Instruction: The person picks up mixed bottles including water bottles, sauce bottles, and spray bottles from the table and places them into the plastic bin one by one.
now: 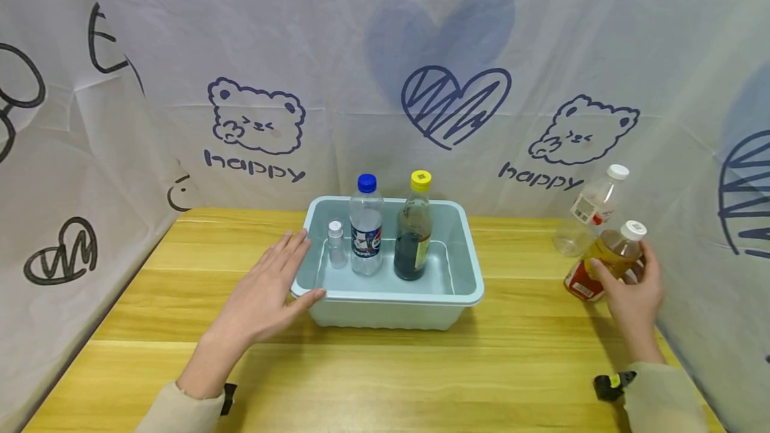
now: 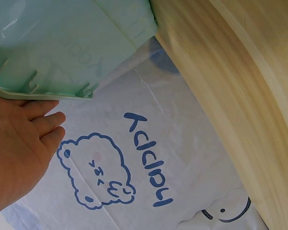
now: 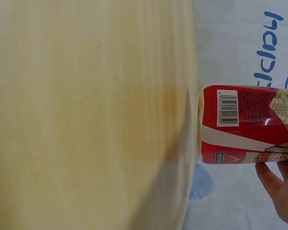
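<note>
Left hand [image 1: 265,296], fingers straight, touches the basin [image 1: 388,315]; right of it, the right hand [image 1: 637,296] grasps a bottle [image 3: 247,125], perhaps lifted.

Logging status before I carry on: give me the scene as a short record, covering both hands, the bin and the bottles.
Left hand: outstretched at the left rim of the bin
Right hand: grips a red-and-yellow bottle
Held bottle: tilted, white cap; contact with the table unclear
Bin contents: small white-capped bottle, blue-capped bottle, yellow-capped bottle with dark liquid
Bottles in bin: three, upright
Outside bin: clear bottle, white cap, just beyond the held one
</note>
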`<state>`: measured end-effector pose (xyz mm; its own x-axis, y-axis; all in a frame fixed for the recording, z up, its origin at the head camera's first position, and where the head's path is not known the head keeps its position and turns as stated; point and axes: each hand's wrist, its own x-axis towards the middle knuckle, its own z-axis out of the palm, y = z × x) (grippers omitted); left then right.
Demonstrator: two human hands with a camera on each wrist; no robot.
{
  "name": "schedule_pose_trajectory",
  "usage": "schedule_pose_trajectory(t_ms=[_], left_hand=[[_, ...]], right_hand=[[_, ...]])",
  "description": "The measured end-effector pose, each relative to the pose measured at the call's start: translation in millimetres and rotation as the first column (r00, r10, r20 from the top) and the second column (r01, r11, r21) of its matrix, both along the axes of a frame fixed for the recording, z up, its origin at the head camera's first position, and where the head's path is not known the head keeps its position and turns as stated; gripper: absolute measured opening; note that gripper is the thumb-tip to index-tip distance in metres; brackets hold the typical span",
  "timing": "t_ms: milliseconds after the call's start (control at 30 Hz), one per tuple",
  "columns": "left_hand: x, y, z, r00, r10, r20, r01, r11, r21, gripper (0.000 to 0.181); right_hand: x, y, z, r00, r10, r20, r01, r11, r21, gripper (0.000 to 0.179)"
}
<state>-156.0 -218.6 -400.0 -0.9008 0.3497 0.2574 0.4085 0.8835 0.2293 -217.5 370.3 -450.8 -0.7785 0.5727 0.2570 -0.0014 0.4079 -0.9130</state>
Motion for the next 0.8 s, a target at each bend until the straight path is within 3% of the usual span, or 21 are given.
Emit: schedule_pose_trajectory(t_ms=[300, 800], left_hand=[[0.0, -0.3, 1.0, 1.0, 0.001, 0.01, -0.001, 1.0, -0.002, 0.092], [0.6, 0.1, 2.5, 1.0, 0.003, 0.018, -0.003, 1.0, -0.006, 0.092]], right_hand=[[2.1, -6, 7.6, 0.994, 0.023, -0.106, -0.02, 0.999, 0.026, 0.082], [9.8, -34, 33.2, 0.972, 0.106, -0.208, -0.091, 0.993, 0.08, 0.082]])
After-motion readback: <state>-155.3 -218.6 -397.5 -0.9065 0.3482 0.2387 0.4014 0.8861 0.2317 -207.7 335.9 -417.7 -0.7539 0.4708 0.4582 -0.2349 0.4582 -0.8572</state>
